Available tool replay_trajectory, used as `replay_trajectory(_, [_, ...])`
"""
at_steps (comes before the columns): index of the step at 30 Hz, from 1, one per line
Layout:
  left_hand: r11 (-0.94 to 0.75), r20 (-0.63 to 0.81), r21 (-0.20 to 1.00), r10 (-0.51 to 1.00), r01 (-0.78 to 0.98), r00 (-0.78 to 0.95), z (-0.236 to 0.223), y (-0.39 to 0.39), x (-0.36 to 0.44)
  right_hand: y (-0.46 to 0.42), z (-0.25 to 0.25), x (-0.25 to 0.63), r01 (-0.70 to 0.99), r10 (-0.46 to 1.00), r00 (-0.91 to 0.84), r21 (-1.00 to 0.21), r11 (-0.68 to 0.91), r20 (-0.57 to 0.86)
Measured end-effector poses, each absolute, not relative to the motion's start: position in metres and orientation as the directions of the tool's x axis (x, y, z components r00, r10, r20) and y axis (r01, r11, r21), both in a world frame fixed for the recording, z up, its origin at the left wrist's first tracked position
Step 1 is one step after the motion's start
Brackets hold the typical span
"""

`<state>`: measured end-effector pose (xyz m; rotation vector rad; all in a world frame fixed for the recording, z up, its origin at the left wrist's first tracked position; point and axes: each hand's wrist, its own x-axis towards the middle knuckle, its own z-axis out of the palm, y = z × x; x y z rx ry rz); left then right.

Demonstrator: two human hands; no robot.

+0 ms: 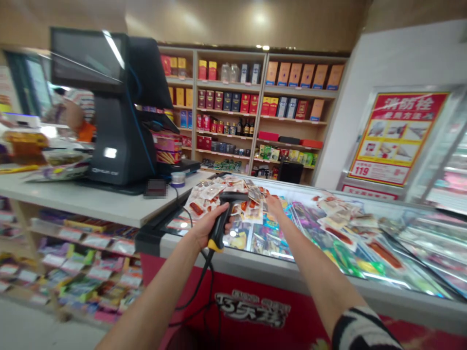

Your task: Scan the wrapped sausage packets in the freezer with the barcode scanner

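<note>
My left hand (pixel 213 224) is wrapped round the black and yellow handle of a barcode scanner (pixel 220 226), held over the near edge of a glass-topped chest freezer (pixel 280 257). A cable hangs from the scanner's grip. Beyond its head lies a pile of clear snack packets (pixel 209 192) with reddish-brown food inside. My right hand (pixel 273 203) reaches to the right side of this pile, its fingers closed on the edge of a snack packet (pixel 254 210); blur softens the fingertips. Farther right, a second group of similar packets (pixel 337 216) rests on the glass.
A cash register (pixel 122 116) stands on the white counter (pixel 120 206) at left, with a small round tin (pixel 178 180) beside it. Goods shelves (pixel 73 262) sit underneath. Boxed bottles fill the back wall shelves (pixel 229 82). Another person's arm (pixel 75 114) shows behind the register.
</note>
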<state>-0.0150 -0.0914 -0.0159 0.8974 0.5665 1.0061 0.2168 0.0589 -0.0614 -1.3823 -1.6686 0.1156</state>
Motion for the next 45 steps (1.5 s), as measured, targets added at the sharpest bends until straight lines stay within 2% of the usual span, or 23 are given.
replay_trajectory(5, [0.271, -0.009, 0.861, 0.854, -0.43, 0.521, -0.012, -0.088, 0.018, 0.006, -0.064, 0.31, 0.817, 0.798, 0.306, -0.573, 0.059, 0.519])
replay_trajectory(8, [0.288, -0.016, 0.869, 0.828, -0.402, 0.561, -0.012, -0.087, 0.033, -0.029, -0.061, 0.376, 0.852, 0.776, 0.5, -0.375, -0.364, 0.383])
replay_trajectory(9, [0.297, -0.022, 0.871, 0.82, -0.391, 0.572, -0.012, -0.087, 0.038, -0.039, -0.061, 0.396, 0.835, 0.781, 0.542, -0.308, -0.457, 0.31])
replay_trajectory(10, [0.305, -0.029, 0.872, 0.812, -0.383, 0.582, -0.011, -0.087, 0.041, -0.047, -0.062, 0.412, 0.826, 0.782, 0.555, -0.295, -0.48, 0.284])
replay_trajectory(13, [0.312, -0.027, 0.871, 0.803, -0.381, 0.595, -0.009, -0.089, 0.05, -0.058, -0.07, 0.44, 0.88, 0.852, 0.464, -0.236, -0.412, 0.242])
replay_trajectory(16, [0.301, -0.019, 0.875, 0.803, -0.378, 0.596, -0.005, -0.092, 0.053, -0.056, -0.079, 0.43, 0.933, 0.897, 0.339, -0.227, -0.28, 0.285])
replay_trajectory(21, [0.292, -0.011, 0.877, 0.805, -0.381, 0.593, -0.002, -0.097, 0.046, -0.038, -0.078, 0.367, 0.902, 0.868, 0.174, -0.429, 0.049, 0.465])
replay_trajectory(24, [0.271, -0.016, 0.882, 0.835, -0.386, 0.55, 0.0, -0.101, 0.032, -0.026, -0.067, 0.324, 0.852, 0.844, 0.089, -0.479, 0.21, 0.529])
replay_trajectory(28, [0.246, -0.009, 0.874, 0.871, -0.42, 0.491, 0.001, -0.109, 0.006, -0.008, -0.051, 0.271, 0.837, 0.817, 0.057, -0.474, 0.274, 0.574])
replay_trajectory(36, [0.233, 0.038, 0.857, 0.861, -0.459, 0.507, -0.005, -0.111, -0.026, 0.017, -0.042, 0.213, 0.861, 0.745, -0.083, -0.33, 0.388, 0.661])
replay_trajectory(42, [0.185, 0.095, 0.871, 0.845, -0.455, 0.526, -0.012, -0.11, -0.028, 0.022, -0.043, 0.21, 0.884, 0.733, -0.11, -0.27, 0.381, 0.672])
replay_trajectory(45, [0.187, 0.07, 0.873, 0.866, -0.45, 0.495, -0.013, -0.107, -0.031, 0.025, -0.043, 0.209, 0.902, 0.739, -0.077, -0.268, 0.337, 0.669])
